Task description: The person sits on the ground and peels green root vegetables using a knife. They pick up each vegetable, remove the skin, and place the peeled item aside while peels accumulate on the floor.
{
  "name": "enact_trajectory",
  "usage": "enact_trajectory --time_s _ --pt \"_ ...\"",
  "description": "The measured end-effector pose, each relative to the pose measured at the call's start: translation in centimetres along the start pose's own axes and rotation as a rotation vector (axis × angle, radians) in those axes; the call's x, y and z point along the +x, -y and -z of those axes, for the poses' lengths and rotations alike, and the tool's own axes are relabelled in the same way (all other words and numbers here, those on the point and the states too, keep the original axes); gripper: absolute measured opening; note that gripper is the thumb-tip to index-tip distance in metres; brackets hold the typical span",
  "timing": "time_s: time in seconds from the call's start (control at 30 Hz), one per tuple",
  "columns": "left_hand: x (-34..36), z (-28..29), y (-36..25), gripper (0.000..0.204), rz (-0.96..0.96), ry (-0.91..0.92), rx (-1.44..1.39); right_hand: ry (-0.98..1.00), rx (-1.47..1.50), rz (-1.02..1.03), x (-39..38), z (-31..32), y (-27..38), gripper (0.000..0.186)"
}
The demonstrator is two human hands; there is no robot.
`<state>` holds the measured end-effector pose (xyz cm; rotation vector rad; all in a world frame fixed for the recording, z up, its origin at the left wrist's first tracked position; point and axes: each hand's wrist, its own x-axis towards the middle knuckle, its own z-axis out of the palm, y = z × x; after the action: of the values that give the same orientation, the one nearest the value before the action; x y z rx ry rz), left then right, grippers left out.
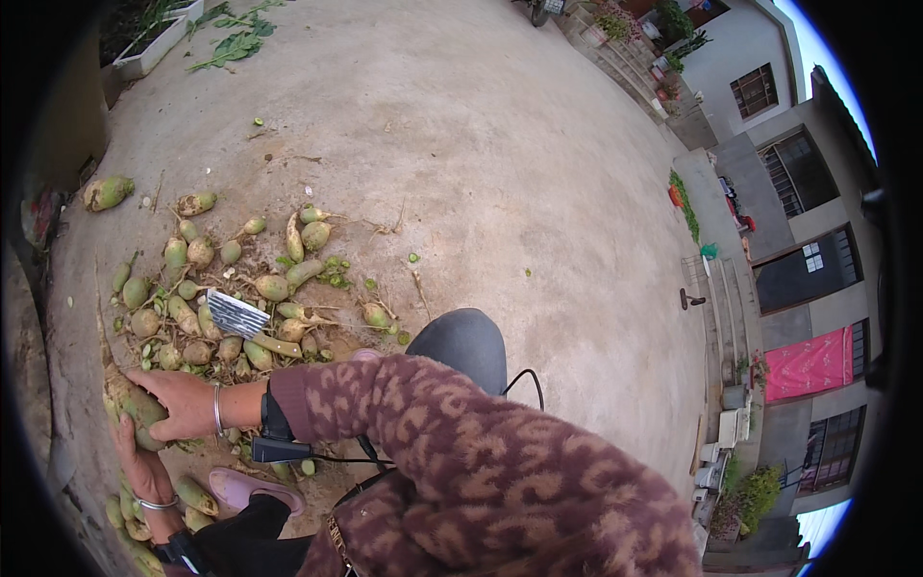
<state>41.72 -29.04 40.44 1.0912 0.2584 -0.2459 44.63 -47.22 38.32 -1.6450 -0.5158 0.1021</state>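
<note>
A large green radish (140, 410) with a long thin root is between my two hands at the lower left. My right hand (187, 399) wraps over its near side, fingers closed against it. From below, my left hand (142, 466) grips the other side, its fingers along the skin. Just beyond lies a spread of soil-covered green radishes (183, 313). A cleaver (236, 314) with a wooden handle rests on top of them, touched by neither hand. More radishes (197, 495) lie beside my left wrist.
My foot in a pink slipper (258, 489) stands close by the radishes. Cut leafy tops (236, 46) lie on the concrete ground (538, 192) near a white planter (144, 62) at the far left. Steps (728, 313) and a house (769, 250) line the right side.
</note>
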Motion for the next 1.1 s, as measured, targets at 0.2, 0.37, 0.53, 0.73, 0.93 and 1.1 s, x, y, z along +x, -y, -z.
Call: enact_trajectory --time_s 0.2,0.37,0.53,0.73,0.93,1.1 --pt "-2.1 0.5 -1.8 0.052 0.171 -0.234 -0.198 -0.019 -0.543 -0.415 -1.6 7.6 -8.4 0.069" --pt "-2.6 -1.5 -1.9 0.055 0.263 -0.195 0.055 0.276 -0.945 -0.834 -8.1 12.0 -15.7 0.062" --pt "-0.1 -4.8 0.2 0.055 0.364 -0.118 0.165 0.47 -1.112 -0.837 -11.8 11.6 -20.6 0.058" --pt "1.8 -6.9 1.1 0.055 0.428 -0.053 0.205 0.435 -1.045 -0.852 -10.9 11.3 -23.1 0.054" --pt "2.8 -7.3 1.8 0.055 0.46 -0.017 0.201 0.335 -1.056 -0.809 -11.7 12.2 -22.3 0.06" --pt "3.0 -7.0 1.6 0.055 0.461 -0.01 0.188 0.257 -1.096 -0.783 -10.9 12.4 -22.1 0.059"
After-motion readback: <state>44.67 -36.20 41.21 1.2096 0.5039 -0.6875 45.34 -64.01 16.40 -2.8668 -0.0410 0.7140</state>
